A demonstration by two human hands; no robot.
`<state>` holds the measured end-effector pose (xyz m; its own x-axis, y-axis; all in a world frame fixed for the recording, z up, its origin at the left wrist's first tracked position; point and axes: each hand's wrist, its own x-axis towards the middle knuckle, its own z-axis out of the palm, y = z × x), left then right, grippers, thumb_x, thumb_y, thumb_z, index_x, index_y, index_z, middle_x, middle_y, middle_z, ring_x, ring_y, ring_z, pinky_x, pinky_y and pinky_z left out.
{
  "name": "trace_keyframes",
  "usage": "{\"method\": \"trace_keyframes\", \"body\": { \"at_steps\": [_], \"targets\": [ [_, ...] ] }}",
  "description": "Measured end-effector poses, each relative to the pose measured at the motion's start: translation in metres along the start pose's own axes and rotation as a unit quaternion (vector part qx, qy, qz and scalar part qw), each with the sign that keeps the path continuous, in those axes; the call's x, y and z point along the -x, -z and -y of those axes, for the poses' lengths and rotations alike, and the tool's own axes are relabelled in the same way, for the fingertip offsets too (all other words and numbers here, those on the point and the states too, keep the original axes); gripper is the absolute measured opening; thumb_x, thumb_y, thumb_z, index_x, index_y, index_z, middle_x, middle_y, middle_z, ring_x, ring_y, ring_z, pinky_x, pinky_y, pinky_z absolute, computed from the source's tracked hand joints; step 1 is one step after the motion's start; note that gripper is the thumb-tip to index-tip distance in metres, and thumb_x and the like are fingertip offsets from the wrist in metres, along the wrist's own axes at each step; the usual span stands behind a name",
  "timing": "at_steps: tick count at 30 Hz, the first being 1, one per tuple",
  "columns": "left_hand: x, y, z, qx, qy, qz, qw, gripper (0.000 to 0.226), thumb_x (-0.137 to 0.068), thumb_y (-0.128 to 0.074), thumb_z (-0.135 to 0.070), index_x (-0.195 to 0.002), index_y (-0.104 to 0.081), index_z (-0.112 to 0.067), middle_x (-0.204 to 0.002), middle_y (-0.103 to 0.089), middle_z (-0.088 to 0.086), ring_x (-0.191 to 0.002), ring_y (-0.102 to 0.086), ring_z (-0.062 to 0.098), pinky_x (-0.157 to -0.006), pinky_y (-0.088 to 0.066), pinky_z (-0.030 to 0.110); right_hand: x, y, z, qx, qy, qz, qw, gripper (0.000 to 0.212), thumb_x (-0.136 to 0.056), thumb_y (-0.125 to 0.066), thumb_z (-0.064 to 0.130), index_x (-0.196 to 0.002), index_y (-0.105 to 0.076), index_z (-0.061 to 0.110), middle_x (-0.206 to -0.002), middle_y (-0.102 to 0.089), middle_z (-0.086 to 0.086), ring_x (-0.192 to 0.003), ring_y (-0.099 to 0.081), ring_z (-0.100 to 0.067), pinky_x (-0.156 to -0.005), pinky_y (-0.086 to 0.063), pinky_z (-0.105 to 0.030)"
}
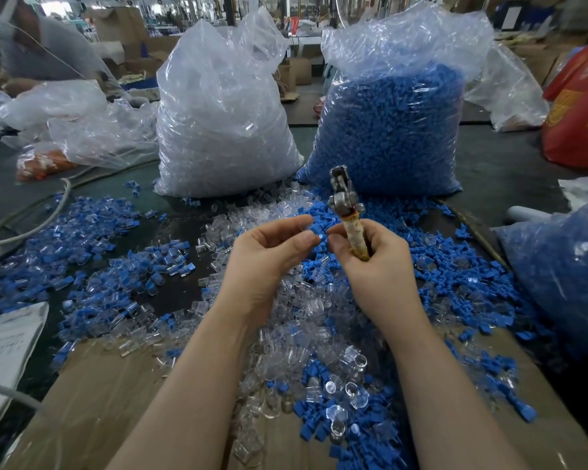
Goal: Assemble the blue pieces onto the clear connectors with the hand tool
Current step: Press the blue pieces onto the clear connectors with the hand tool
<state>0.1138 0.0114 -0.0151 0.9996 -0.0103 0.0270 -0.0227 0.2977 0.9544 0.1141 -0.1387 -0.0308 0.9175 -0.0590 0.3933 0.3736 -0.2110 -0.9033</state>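
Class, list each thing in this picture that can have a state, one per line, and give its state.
Left hand: fingers curled, pinching a small clear piece.
Right hand: gripping the hand tool.
Hand tool: held upright, metal head up.
Bag of clear connectors: standing, top open.
Bag of blue pieces: standing, top open.
Loose pieces: scattered, blue and clear mixed.

nothing here reads clearly. the white paper sheet (4, 340) at the table's left edge carries faint handwritten lines, too blurred to make out. the red bag (577, 106) at far right bears yellow printed characters and a round emblem, also too blurred to read.
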Motion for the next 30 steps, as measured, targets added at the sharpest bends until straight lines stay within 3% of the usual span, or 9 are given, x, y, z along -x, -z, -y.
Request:
{"method": "trace_keyframes", "body": {
  "at_steps": [3, 9, 17, 22, 25, 27, 30],
  "targets": [
    [-0.0006, 0.0009, -0.0003, -0.005, -0.003, -0.006, 1.0, 0.035, -0.064, -0.078, -0.014, -0.098, -0.073, -0.01, -0.092, -0.076, 0.009, -0.087, -0.073, 0.018, -0.074, -0.058, 0.022, 0.0006, 0.0002, 0.0012, -0.004, 0.0, -0.007, 1.0, 0.019, -0.093, -0.065, 0.023, -0.089, -0.065, 0.005, -0.082, -0.063, -0.022, -0.078, -0.057, -0.035, -0.067, -0.047, -0.041],
    [-0.0005, 0.0006, 0.0011, -0.051, -0.026, -0.001, 0.998, 0.034, -0.063, -0.078, -0.016, -0.096, -0.073, -0.008, -0.097, -0.075, 0.014, -0.092, -0.071, 0.024, -0.085, -0.058, 0.031, 0.0012, -0.0032, 0.0038, -0.004, -0.005, 0.013, 1.0, 0.005, -0.091, -0.068, 0.021, -0.086, -0.067, 0.02, -0.076, -0.066, -0.003, -0.071, -0.06, -0.023, -0.066, -0.053, -0.036],
    [-0.0006, -0.0004, 0.0021, -0.07, -0.024, -0.005, 0.997, 0.038, -0.063, -0.079, -0.017, -0.099, -0.073, -0.004, -0.096, -0.075, 0.015, -0.093, -0.072, 0.026, -0.089, -0.057, 0.035, 0.0013, -0.0013, 0.0032, 0.029, 0.006, 0.018, 0.999, 0.007, -0.091, -0.069, 0.019, -0.087, -0.066, 0.014, -0.071, -0.063, -0.005, -0.061, -0.055, -0.018, -0.058, -0.048, -0.029],
    [-0.0001, -0.0011, 0.0017, -0.072, -0.023, -0.001, 0.997, 0.025, -0.075, -0.077, -0.006, -0.099, -0.073, -0.006, -0.096, -0.075, 0.013, -0.095, -0.072, 0.027, -0.086, -0.058, 0.033, 0.0014, -0.0016, 0.0028, 0.023, -0.005, 0.026, 0.999, 0.008, -0.092, -0.067, 0.02, -0.086, -0.065, 0.016, -0.065, -0.06, 0.005, -0.054, -0.048, -0.002, -0.053, -0.046, -0.022],
    [-0.0006, -0.0014, 0.0025, -0.066, -0.035, -0.021, 0.997, 0.02, -0.081, -0.074, -0.001, -0.097, -0.073, -0.012, -0.095, -0.075, 0.009, -0.091, -0.071, 0.023, -0.077, -0.057, 0.026, 0.0001, 0.0002, -0.0002, 0.019, -0.02, 0.028, 0.999, 0.011, -0.093, -0.066, 0.023, -0.088, -0.065, 0.013, -0.063, -0.057, 0.002, -0.053, -0.045, -0.004, -0.052, -0.045, -0.026],
    [-0.0021, -0.0007, 0.0026, -0.063, -0.048, -0.041, 0.996, 0.023, -0.081, -0.074, -0.001, -0.1, -0.07, -0.013, -0.096, -0.073, 0.01, -0.096, -0.07, 0.027, -0.084, -0.058, 0.032, -0.0005, 0.0022, -0.0017, 0.028, -0.026, 0.036, 0.999, 0.011, -0.093, -0.065, 0.023, -0.087, -0.064, 0.014, -0.059, -0.054, 0.005, -0.05, -0.042, -0.006, -0.048, -0.039, -0.022],
    [-0.0034, 0.0008, 0.0011, -0.051, -0.072, -0.053, 0.995, 0.025, -0.082, -0.072, 0.001, -0.102, -0.067, -0.012, -0.096, -0.07, 0.012, -0.096, -0.069, 0.029, -0.089, -0.057, 0.035, -0.0014, 0.0056, -0.0036, 0.04, -0.045, 0.06, 0.996, 0.007, -0.091, -0.068, 0.023, -0.086, -0.064, 0.019, -0.072, -0.062, -0.006, -0.059, -0.051, -0.019, -0.06, -0.049, -0.037]
  ]
}}
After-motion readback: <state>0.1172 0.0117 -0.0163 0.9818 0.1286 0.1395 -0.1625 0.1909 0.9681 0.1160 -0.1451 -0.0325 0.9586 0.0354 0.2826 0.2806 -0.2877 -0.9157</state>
